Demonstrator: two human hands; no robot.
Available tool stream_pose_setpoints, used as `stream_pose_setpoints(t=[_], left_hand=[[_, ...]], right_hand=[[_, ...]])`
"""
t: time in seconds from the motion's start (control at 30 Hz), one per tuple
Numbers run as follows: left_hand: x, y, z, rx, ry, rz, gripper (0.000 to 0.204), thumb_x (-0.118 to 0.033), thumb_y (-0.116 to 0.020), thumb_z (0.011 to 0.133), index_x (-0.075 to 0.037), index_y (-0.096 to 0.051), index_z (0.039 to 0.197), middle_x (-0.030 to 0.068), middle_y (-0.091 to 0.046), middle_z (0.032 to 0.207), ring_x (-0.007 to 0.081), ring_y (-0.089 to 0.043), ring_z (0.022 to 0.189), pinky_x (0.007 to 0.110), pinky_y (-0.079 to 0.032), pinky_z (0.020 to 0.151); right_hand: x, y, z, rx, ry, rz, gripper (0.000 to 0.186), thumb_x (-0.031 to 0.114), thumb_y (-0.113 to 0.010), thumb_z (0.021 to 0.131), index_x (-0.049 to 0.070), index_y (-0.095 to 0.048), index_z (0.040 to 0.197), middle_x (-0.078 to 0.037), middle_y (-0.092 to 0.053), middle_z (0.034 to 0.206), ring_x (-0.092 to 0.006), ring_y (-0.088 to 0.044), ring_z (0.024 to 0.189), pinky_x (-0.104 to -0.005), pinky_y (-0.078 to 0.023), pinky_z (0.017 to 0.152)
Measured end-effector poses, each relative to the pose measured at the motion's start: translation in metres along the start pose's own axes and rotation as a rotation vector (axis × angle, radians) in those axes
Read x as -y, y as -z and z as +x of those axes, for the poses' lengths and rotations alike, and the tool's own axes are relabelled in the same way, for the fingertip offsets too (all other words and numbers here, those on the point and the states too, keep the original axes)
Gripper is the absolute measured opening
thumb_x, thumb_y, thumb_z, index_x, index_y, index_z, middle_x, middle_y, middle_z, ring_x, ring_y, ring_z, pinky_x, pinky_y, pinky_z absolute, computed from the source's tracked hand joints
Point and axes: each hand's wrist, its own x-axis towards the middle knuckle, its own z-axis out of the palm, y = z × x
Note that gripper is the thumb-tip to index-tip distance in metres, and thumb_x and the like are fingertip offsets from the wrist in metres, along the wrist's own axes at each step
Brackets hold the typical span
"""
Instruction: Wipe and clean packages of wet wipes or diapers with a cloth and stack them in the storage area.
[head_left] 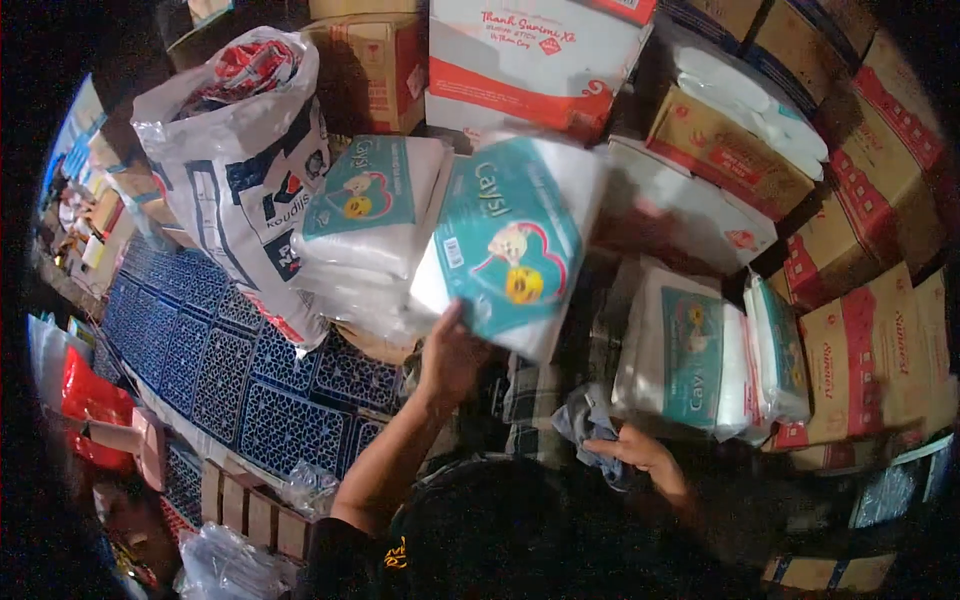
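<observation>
My left hand grips the lower edge of a flat white-and-teal plastic-wrapped pack, with a cartoon and a pink heart on its front; the pack is tilted and slightly blurred. Just left of it, a similar teal pack lies on top of more clear-wrapped white packs. Crumpled in my right hand is a grey cloth, held low near my body. Beyond that hand stand more teal-labelled packs on edge. What the packs contain I cannot make out.
A large white woven sack stands at the far left. White-and-red cartons and brown cartons stack up at the back and right. Blue patterned tiles cover the floor at left, with a red plastic bag beside them.
</observation>
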Motion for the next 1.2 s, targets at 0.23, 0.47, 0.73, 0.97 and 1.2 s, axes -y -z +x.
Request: stream_pose_setpoints(t=[0.23, 0.47, 0.73, 0.97, 1.2], left_hand=[[0.014, 0.008, 0.065, -0.222, -0.119, 0.260, 0.033, -0.031, -0.054, 0.085, -0.001, -0.050, 0.098, 0.0089, -0.052, 0.077, 0.0168, -0.054, 0.065, 0.030, -0.046, 0.061], [0.012, 0.012, 0.081, -0.188, -0.407, 0.342, 0.042, -0.025, -0.065, 0.078, -0.003, -0.039, 0.104, 0.0091, -0.049, 0.100, 0.0207, -0.052, 0.073, 0.030, -0.047, 0.059], [0.020, 0.000, 0.055, -0.238, -0.380, 0.181, 0.028, -0.022, -0.061, 0.082, -0.002, -0.044, 0.091, 0.0101, -0.051, 0.095, 0.0180, -0.051, 0.072, 0.027, -0.045, 0.061], [0.008, 0.072, 0.016, -0.255, -0.284, 0.329, 0.021, -0.019, -0.058, 0.083, -0.003, -0.048, 0.093, 0.0053, -0.052, 0.078, 0.0135, -0.050, 0.062, 0.025, -0.043, 0.054], [0.013, 0.108, -0.004, -0.329, -0.296, 0.796, 0.021, -0.011, -0.058, 0.083, -0.002, -0.049, 0.099, 0.0048, -0.052, 0.086, 0.0119, -0.050, 0.074, 0.025, -0.043, 0.063]], right_hand=[[0.033, 0.015, -0.021, 0.002, 0.168, 0.030, 0.042, 0.012, -0.070, 0.073, 0.003, -0.051, 0.109, -0.004, -0.057, 0.098, -0.0133, -0.053, 0.089, -0.0294, -0.043, 0.081], [0.064, 0.071, -0.017, -0.396, 0.414, 0.030, 0.061, 0.010, -0.065, 0.075, 0.002, -0.035, 0.128, -0.008, -0.045, 0.123, -0.0183, -0.041, 0.114, -0.0316, -0.031, 0.097], [0.128, 0.209, 0.035, -0.712, 0.419, 0.320, 0.027, 0.014, -0.055, 0.074, 0.005, -0.058, 0.100, -0.001, -0.058, 0.084, -0.0124, -0.053, 0.085, -0.0262, -0.043, 0.070], [0.272, 0.248, 0.133, -1.453, 0.597, -0.936, 0.056, 0.048, -0.065, 0.070, 0.002, -0.055, 0.101, -0.016, -0.051, 0.098, -0.0308, -0.049, 0.087, -0.0380, -0.040, 0.080], [0.354, 0.284, 0.181, -1.728, 0.434, -1.444, 0.069, 0.048, -0.070, 0.061, 0.003, -0.051, 0.111, -0.011, -0.043, 0.113, -0.0345, -0.042, 0.102, -0.0433, -0.044, 0.078]])
